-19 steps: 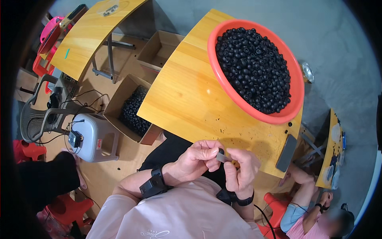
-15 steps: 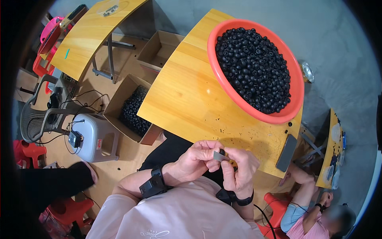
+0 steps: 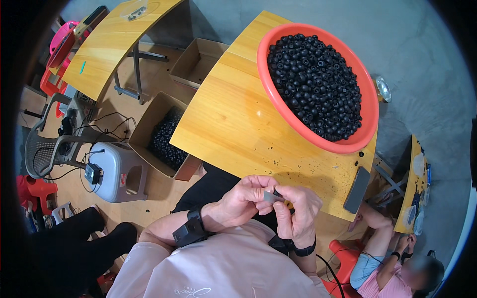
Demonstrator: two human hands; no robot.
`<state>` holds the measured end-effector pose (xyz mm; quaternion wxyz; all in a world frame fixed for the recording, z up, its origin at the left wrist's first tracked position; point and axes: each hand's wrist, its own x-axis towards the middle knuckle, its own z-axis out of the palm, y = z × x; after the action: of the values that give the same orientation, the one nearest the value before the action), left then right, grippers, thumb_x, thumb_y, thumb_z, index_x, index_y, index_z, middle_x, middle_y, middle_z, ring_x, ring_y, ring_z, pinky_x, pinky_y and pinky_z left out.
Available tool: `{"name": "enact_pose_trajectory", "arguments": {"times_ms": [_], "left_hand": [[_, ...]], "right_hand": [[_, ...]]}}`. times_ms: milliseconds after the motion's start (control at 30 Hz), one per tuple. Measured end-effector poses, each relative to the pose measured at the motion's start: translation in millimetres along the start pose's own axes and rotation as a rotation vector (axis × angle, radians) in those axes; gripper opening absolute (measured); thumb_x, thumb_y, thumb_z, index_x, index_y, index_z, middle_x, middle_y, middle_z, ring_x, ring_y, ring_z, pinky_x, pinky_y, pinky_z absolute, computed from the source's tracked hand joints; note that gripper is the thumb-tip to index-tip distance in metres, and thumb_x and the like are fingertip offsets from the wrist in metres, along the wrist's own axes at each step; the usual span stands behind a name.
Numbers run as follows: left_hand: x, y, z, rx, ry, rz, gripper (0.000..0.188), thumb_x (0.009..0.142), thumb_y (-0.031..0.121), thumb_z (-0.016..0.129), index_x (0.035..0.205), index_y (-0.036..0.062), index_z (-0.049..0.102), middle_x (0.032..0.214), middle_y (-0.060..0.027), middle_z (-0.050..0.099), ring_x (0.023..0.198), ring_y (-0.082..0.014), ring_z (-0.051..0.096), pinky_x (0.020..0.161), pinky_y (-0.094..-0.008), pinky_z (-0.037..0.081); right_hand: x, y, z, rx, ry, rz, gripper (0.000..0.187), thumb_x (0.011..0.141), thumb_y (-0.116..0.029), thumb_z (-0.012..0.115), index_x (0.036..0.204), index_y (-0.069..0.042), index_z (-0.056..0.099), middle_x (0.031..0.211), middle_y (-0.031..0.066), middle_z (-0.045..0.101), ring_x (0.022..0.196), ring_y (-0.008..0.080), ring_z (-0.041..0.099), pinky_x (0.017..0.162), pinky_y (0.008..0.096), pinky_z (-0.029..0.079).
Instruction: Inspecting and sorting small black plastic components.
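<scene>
Close in front of my chest, both hands meet at the near edge of the table. My left hand is closed, its fingertips pinching a small black piece that is mostly covered by fingers. My right hand is closed on a thin, flat grey blade, which points left and lies against my left thumb. A bit of yellow shows between the right fingers; whether it is a handle I cannot tell.
A red basin heaped with small black ring-like pieces stands on the wooden table. A dark phone lies at its right edge. Left stand cardboard boxes and a grey stool. Another person sits at right.
My hands stay together, with the blade and fingers shifted slightly. At the lower left, another person's dark-clothed legs have moved, and both now show.
</scene>
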<state>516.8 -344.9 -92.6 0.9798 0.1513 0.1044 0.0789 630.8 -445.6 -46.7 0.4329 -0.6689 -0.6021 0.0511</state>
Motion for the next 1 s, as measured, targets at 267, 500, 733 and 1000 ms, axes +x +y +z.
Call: {"name": "enact_pose_trajectory", "arguments": {"times_ms": [267, 500, 733, 1000], "left_hand": [[-18, 13, -1, 0.06, -0.079, -0.02, 0.037, 0.083, 0.035, 0.063, 0.071, 0.0015, 0.053, 0.065, -0.0031, 0.043, 0.056, -0.0121, 0.037, 0.053, -0.0244, 0.03], [-19, 19, -2, -0.017, -0.035, -0.019, 0.031, 0.084, 0.03, 0.063, 0.083, -0.0004, 0.058, 0.064, 0.0004, 0.044, 0.056, -0.0098, 0.037, 0.053, -0.0241, 0.032], [-23, 36, -5, -0.011, 0.003, 0.015, 0.027, 0.085, 0.025, 0.063, 0.091, -0.0011, 0.059, 0.066, 0.0013, 0.046, 0.057, -0.0078, 0.037, 0.055, -0.0233, 0.034], [-86, 134, -58, -0.019, 0.411, 0.645, 0.017, 0.087, 0.022, 0.057, 0.086, 0.0055, 0.054, 0.066, 0.0016, 0.04, 0.053, -0.0094, 0.032, 0.047, -0.024, 0.026]], "right_hand": [[-13, 36, 1, -0.134, 0.26, 0.236, 0.019, 0.08, -0.004, 0.054, 0.097, -0.001, 0.061, 0.074, 0.0129, 0.062, 0.06, 0.024, 0.06, 0.056, 0.0322, 0.046], [12, -7, 12, 0.318, 0.053, 0.262, 0.021, 0.073, -0.008, 0.067, 0.091, -0.001, 0.061, 0.07, 0.0094, 0.062, 0.061, 0.0193, 0.06, 0.056, 0.0283, 0.046], [48, -8, 22, 0.383, -0.05, 0.182, 0.007, 0.076, 0.001, 0.064, 0.073, -0.001, 0.058, 0.058, 0.0083, 0.058, 0.05, 0.021, 0.059, 0.048, 0.0291, 0.044], [102, 28, -43, -0.319, 0.22, 0.266, 0.009, 0.075, -0.002, 0.066, 0.077, -0.002, 0.057, 0.072, 0.0111, 0.058, 0.066, 0.0282, 0.059, 0.058, 0.033, 0.045]]}}
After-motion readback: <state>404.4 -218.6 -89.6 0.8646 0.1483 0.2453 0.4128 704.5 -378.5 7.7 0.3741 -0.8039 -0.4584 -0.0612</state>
